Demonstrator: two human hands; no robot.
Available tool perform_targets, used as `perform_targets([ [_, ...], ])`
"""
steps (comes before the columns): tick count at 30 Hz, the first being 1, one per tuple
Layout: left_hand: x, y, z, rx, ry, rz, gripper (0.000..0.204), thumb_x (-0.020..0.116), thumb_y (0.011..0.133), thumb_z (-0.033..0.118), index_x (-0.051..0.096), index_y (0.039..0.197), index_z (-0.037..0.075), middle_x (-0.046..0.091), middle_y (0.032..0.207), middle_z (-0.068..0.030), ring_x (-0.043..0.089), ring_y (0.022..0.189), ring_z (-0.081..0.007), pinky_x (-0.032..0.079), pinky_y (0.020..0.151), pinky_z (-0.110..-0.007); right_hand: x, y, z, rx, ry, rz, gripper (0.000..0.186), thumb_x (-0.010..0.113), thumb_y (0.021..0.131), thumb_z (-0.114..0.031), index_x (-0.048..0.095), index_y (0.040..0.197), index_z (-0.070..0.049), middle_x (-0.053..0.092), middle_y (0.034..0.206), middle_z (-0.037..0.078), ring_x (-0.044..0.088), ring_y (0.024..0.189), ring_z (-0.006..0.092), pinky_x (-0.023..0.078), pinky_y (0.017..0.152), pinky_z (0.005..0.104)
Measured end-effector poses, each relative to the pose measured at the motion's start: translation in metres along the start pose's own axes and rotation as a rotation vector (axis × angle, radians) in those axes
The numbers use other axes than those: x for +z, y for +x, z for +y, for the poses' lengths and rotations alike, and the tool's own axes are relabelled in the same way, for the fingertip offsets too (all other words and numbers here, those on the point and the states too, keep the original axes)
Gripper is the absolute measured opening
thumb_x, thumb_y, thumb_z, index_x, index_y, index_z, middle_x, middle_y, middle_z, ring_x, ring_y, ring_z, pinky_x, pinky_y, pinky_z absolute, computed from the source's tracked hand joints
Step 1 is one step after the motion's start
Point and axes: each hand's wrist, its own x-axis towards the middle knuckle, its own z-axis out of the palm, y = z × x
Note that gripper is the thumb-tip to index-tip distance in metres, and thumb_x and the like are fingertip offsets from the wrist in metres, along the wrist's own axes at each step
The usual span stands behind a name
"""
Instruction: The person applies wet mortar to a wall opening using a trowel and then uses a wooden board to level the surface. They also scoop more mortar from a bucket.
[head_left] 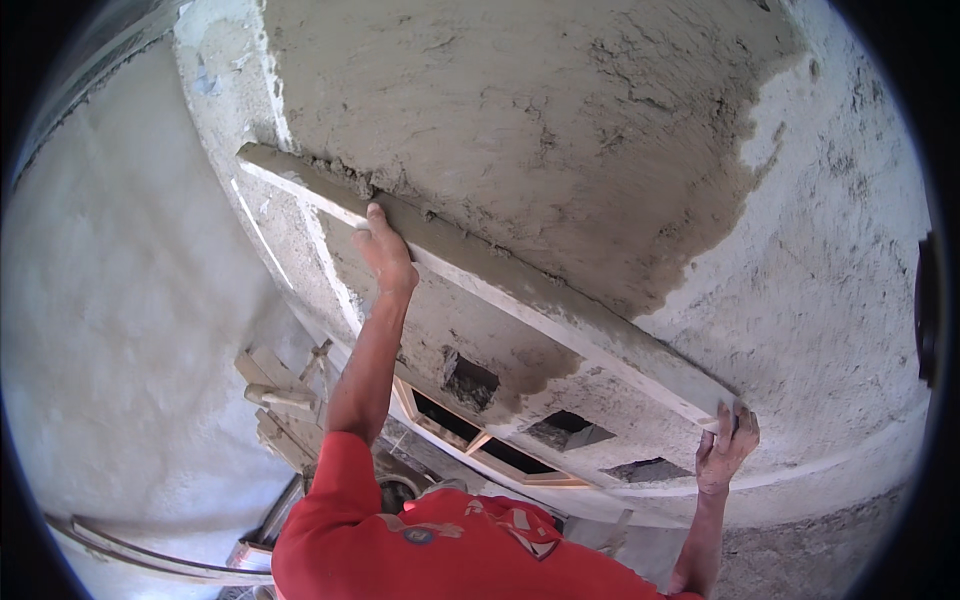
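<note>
Long straightedge board (500, 275) laid flat against the plastered wall (560, 130), long axis slanting from upper left down to lower right. Left hand (385, 252) grips it from below near the upper end, fingers curled over its edge. Right hand (727, 447) holds the lower end, fingers (745, 425) wrapped around the tip. Wet grey plaster just above both sets of fingers; rough openings (470, 380) below them.

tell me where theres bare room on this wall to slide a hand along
Free: the dry pale wall right of the wet plaster, and the strip above the right hand. Crowded: the straightedge spans between both hands, left hand on its upper part, with rough openings just below it.
</note>
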Motion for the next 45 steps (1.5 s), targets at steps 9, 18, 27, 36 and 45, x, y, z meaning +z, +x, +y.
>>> perform_targets([
  [9,0.014,0.119,0.069,0.168,-0.088,-0.028,0.056,0.049,0.096,0.034,0.052,0.115,-0.018,0.061,0.107,-0.0232,0.060,0.093,-0.0265,0.050,0.083,-0.037,0.010,0.093,-0.044,-0.083,-0.054,0.237,0.041,0.051,0.092,-0.013,0.051,0.133,-0.008,0.051,0.122,0.020,0.045,0.114,0.0381,0.032,0.096,0.0515],
  [18,0.019,0.202,0.106,0.056,-0.152,-0.114,0.060,0.051,0.093,0.037,0.051,0.118,-0.017,0.061,0.112,-0.0214,0.062,0.097,-0.0279,0.049,0.085,-0.037,-0.023,0.172,-0.072,-0.103,-0.012,0.200,0.058,0.063,0.078,-0.013,0.052,0.134,-0.018,0.054,0.118,0.015,0.048,0.107,0.0335,0.033,0.090,0.0479],
  [27,0.030,0.049,0.078,-0.086,-0.091,-0.078,0.056,0.048,0.095,0.040,0.054,0.112,-0.013,0.061,0.097,-0.0156,0.059,0.084,-0.0235,0.049,0.076,-0.036,-0.030,0.073,0.002,-0.007,-0.049,0.077,0.051,0.060,0.085,-0.017,0.050,0.135,-0.018,0.049,0.124,0.017,0.046,0.113,0.0362,0.032,0.094,0.0505],
  [36,0.048,0.055,0.100,0.178,-0.115,-0.051,0.048,0.050,0.095,0.033,0.058,0.103,-0.013,0.062,0.092,-0.0182,0.058,0.080,-0.0224,0.048,0.072,-0.037,-0.015,0.081,0.001,-0.018,-0.072,0.238,0.039,0.048,0.096,-0.018,0.049,0.134,-0.012,0.048,0.124,0.022,0.045,0.111,0.0392,0.034,0.093,0.0528],
  [45,0.070,0.196,0.184,0.216,-0.226,-0.142,0.056,0.051,0.093,0.033,0.049,0.121,-0.015,0.060,0.116,-0.0208,0.063,0.098,-0.0280,0.051,0.085,-0.037,-0.041,0.211,-0.054,-0.072,-0.111,0.395,0.041,0.056,0.089,-0.016,0.057,0.129,-0.013,0.055,0.114,0.018,0.049,0.106,0.0353,0.035,0.090,0.0475],
])
